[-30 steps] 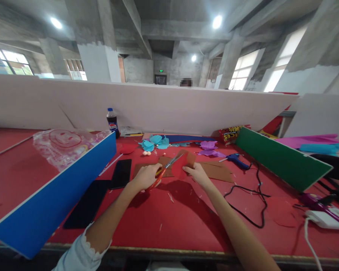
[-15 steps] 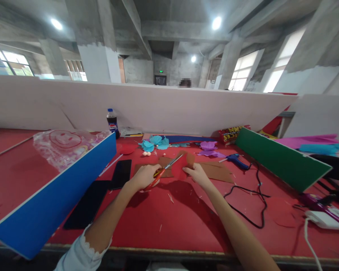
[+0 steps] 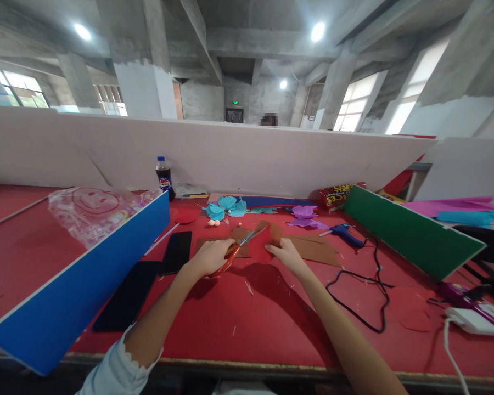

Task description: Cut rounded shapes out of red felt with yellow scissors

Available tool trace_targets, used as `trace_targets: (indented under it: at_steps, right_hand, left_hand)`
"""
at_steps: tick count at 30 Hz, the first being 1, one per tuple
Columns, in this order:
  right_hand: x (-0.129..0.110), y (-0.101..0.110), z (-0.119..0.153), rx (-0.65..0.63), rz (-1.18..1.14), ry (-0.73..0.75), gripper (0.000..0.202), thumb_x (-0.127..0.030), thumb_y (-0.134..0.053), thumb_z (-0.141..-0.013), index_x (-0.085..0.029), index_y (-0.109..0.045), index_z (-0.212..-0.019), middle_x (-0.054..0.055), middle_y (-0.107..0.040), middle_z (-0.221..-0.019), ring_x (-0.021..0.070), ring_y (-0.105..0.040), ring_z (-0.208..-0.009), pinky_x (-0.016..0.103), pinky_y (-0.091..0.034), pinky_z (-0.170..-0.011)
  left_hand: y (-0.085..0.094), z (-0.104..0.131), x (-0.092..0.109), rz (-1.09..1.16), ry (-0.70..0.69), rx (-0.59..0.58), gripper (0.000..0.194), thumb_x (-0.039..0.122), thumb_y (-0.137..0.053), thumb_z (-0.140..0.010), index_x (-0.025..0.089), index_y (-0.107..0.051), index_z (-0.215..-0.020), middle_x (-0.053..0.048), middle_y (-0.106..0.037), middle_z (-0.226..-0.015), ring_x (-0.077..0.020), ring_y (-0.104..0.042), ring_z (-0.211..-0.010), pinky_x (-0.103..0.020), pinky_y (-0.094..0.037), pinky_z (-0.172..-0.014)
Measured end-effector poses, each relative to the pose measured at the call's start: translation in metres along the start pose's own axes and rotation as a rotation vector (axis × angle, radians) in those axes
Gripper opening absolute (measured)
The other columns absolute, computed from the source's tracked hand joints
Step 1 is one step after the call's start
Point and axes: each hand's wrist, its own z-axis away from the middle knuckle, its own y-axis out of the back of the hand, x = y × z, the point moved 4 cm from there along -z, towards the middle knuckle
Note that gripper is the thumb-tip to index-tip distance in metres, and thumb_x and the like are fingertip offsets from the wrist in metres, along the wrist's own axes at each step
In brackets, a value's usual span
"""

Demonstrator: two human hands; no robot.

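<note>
My left hand (image 3: 214, 257) is closed on the orange handles of a pair of scissors (image 3: 247, 239), whose blades point up and to the right. Between the blades and my right hand (image 3: 287, 253) is a piece of red paper (image 3: 260, 248), pinched at its right edge by my right thumb and fingers. A brown piece (image 3: 275, 232) stands up behind the red paper, near my right fingertips. Flat brown sheets (image 3: 316, 249) lie on the red tabletop (image 3: 247, 323) beyond and beside my hands.
A blue panel (image 3: 90, 274) stands left, a green panel (image 3: 411, 230) right. Two dark flat devices, a cola bottle (image 3: 164, 178), teal and purple paper petals, a blue glue gun (image 3: 348, 236) with black cord and a white adapter (image 3: 471, 320) surround the hands. A person's head shows behind the white partition.
The scissor blades have closed somewhat and the orange handles have come nearer together in my left hand. My right hand keeps its hold on the red paper.
</note>
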Motion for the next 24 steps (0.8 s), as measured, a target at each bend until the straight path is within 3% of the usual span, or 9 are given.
trace_targets:
  at_steps: [5,13,24]
  right_hand:
    - [-0.0006,-0.0015,0.0003,-0.019,0.010,0.024,0.019,-0.027,-0.052,-0.066,-0.013,-0.062,-0.077,0.003,-0.062,-0.072,0.0144,-0.054,-0.063,0.025,-0.042,-0.061]
    - [0.0051,-0.0004,-0.0005,-0.019,0.069,0.010,0.020,-0.028,-0.051,-0.068,-0.011,-0.060,-0.074,0.003,-0.060,-0.068,0.0130,-0.053,-0.060,0.023,-0.041,-0.058]
    - [-0.0006,-0.0013,0.0002,-0.027,0.020,-0.012,0.025,-0.031,-0.053,-0.067,-0.011,-0.061,-0.080,0.003,-0.061,-0.071,0.0129,-0.053,-0.061,0.023,-0.042,-0.057]
  left_hand:
    - [-0.0044,-0.0007,-0.0030,0.005,-0.001,-0.008,0.019,0.024,-0.043,-0.074,0.023,-0.053,-0.091,-0.003,-0.062,-0.084,-0.0177,-0.058,-0.075,-0.023,-0.037,-0.061]
    - [0.0000,0.0007,0.0011,-0.034,-0.026,-0.036,0.022,0.024,-0.043,-0.074,0.024,-0.052,-0.094,-0.004,-0.063,-0.084,-0.0196,-0.058,-0.076,-0.024,-0.037,-0.060]
    - [-0.0032,0.0007,-0.0012,-0.037,-0.032,0.005,0.016,0.027,-0.043,-0.073,0.023,-0.053,-0.085,-0.003,-0.064,-0.080,-0.0203,-0.059,-0.075,-0.024,-0.034,-0.060]
